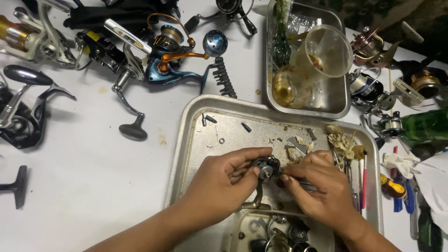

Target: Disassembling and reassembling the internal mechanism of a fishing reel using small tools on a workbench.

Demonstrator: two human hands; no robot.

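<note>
My left hand [223,179] grips a small dark fishing reel body [265,167] over a metal tray [191,135]. The reel's bronze-coloured foot hangs below my fingers. My right hand [322,184] holds a thin metal tool [305,185] whose tip meets the reel body. Both hands sit close together above the tray's middle. Small screws and a washer [221,140] lie loose on the tray's far-left part. Crumpled dirty tissue [339,139] lies on the tray's far-right part.
A second metal tray [337,100] behind holds a clear plastic cup [326,50] and a small glass. Several fishing reels lie on the white table at left [28,112], top centre [168,60] and right [373,88]. A green bottle [427,125] and hand tools [396,189] lie right.
</note>
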